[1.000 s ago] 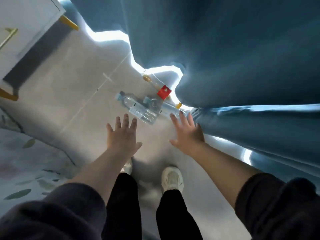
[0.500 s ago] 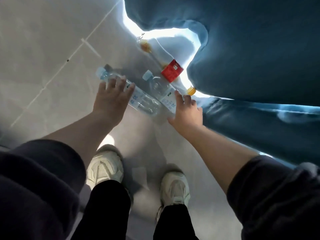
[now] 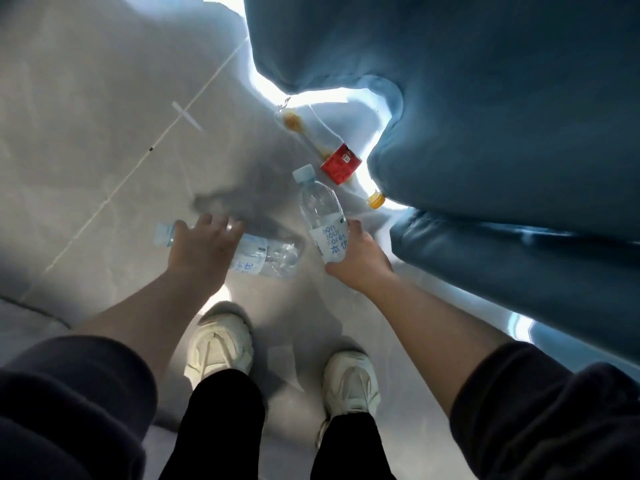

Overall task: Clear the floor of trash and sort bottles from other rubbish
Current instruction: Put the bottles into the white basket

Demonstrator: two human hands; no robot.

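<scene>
The right hand [image 3: 360, 258] has lifted a bottle [image 3: 320, 209] just beside the curtain [image 3: 485, 116], gripping round its label. The left hand [image 3: 201, 251] curls over a second bottle [image 3: 266, 254] lying farther from the curtain.

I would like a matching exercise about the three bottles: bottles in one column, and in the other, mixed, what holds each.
1. clear plastic bottle with red label
2. clear water bottle labelled Bon Jour Foret
3. clear water bottle lying sideways

a. gripped by the right hand
b. no hand, beside the blue curtain
c. held by the left hand

Pairs: 1-b, 2-a, 3-c
</scene>
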